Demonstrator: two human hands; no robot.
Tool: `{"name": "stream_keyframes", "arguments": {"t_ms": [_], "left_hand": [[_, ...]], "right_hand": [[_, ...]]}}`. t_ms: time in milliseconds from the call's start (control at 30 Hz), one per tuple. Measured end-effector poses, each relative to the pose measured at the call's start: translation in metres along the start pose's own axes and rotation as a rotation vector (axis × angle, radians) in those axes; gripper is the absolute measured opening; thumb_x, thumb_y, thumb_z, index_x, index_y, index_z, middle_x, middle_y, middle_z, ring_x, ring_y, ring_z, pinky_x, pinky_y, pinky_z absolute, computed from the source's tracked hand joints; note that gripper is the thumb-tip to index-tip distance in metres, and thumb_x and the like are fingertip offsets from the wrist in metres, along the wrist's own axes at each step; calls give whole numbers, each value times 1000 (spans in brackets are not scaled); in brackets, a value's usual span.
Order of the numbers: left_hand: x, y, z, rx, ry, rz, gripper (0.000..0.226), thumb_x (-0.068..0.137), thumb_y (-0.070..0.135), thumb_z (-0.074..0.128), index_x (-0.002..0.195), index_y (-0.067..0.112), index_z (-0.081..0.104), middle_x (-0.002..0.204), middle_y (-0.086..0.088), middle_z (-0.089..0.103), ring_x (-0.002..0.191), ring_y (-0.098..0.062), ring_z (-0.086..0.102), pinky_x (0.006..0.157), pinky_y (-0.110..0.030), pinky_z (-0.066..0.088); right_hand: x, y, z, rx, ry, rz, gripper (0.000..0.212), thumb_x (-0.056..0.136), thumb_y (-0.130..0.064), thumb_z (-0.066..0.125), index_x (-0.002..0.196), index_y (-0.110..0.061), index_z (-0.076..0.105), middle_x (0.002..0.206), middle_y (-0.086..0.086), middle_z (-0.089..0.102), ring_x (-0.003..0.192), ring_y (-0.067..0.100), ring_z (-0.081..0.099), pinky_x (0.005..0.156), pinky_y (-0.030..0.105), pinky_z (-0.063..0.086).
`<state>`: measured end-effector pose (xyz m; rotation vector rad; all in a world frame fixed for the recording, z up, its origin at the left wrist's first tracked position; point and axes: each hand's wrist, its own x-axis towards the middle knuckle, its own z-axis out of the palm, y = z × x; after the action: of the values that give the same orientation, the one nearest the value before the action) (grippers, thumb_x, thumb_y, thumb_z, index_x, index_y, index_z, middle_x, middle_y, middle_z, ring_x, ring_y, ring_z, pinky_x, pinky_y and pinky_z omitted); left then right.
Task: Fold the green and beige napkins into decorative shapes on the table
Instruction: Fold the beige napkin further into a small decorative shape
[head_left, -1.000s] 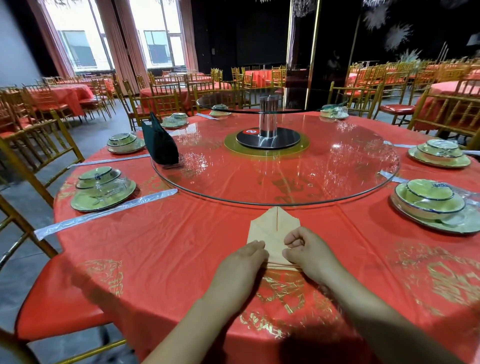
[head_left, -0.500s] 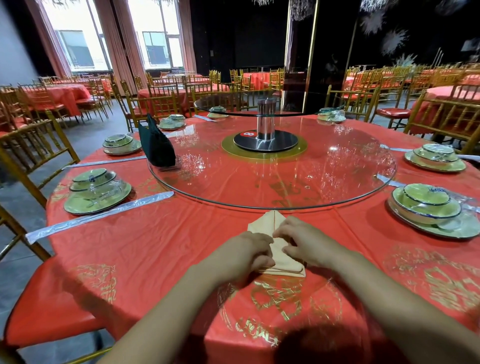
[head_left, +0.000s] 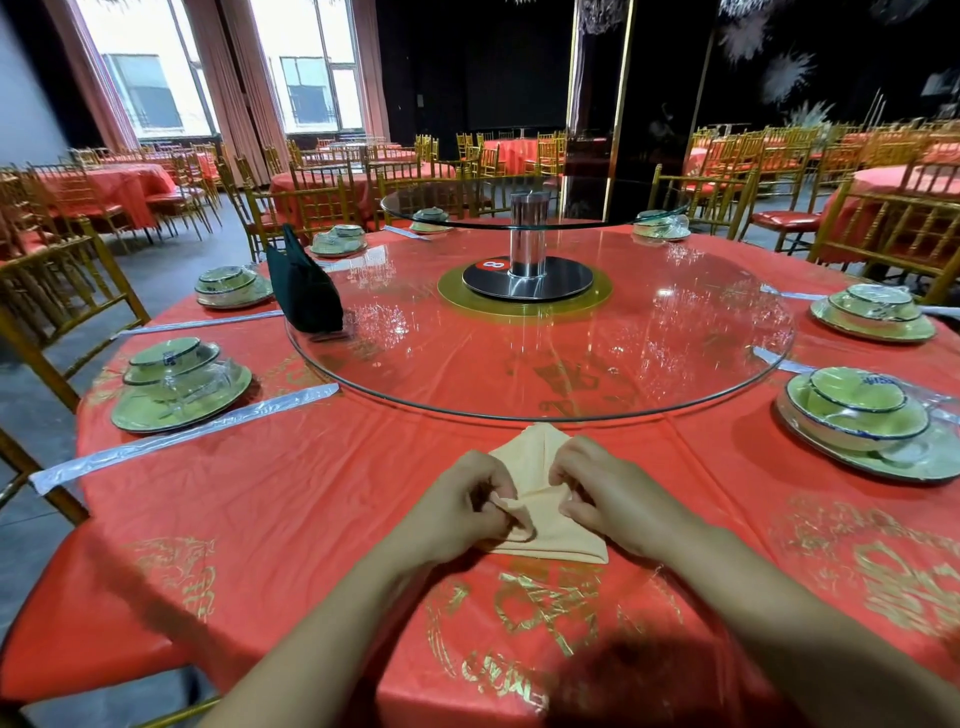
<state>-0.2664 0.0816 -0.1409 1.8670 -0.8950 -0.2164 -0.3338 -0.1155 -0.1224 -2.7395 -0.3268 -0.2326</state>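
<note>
**Left hand (head_left: 462, 506) and right hand (head_left: 608, 493) on the beige napkin (head_left: 550, 525)**

A fold is pinched by the left fingers, and the right flap is gripped by curled right fingers. The napkin is laid on the red table (head_left: 260, 519), near the glass turntable (head_left: 571, 358). An "8" is read on the centre disc (head_left: 491, 265). Bowls are stacked on wrapped plates (head_left: 176, 400).

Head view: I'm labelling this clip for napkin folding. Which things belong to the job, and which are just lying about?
In the job: beige napkin, pinched by left hand and right hand; dark green napkin standing on the turntable; table.
Lying about: wrapped dish sets, plastic-wrapped strips, chairs.
</note>
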Motion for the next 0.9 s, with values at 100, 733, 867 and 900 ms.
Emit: {"name": "stream_keyframes", "arguments": {"t_ms": [100,733,867,900], "left_hand": [[0,0,-2,-235,5,-122,22,57,0,58,75,12,54,91,-3,59,82,-19,54,66,-27,42],[25,18,-11,-502,-197,-297,13,79,3,59,90,8,56,74,-8,55,59,-12,52,59,-21,43],[33,24,-10,-280,-368,-277,13,88,6,59,96,16,64,80,-3,61,69,-9,56,63,-16,45],[34,25,-10,-241,-395,-274,13,88,7,60,95,17,65,82,-2,62,72,-9,57,65,-16,46]], "right_hand": [[0,0,-1,-27,-15,-4,17,84,-15,59,99,-14,49,99,-13,35,81,18,53,74,37,44],[-27,6,14,-43,171,-156,11,85,-27,47,87,-20,54,87,-6,57,78,15,59,64,30,44],[-29,6,16,-6,162,-140,18,86,-23,50,100,-20,61,97,-5,61,88,13,60,71,29,46],[-30,6,17,18,170,-133,21,85,-20,53,104,-22,61,100,-6,61,90,11,59,73,28,46]]}}
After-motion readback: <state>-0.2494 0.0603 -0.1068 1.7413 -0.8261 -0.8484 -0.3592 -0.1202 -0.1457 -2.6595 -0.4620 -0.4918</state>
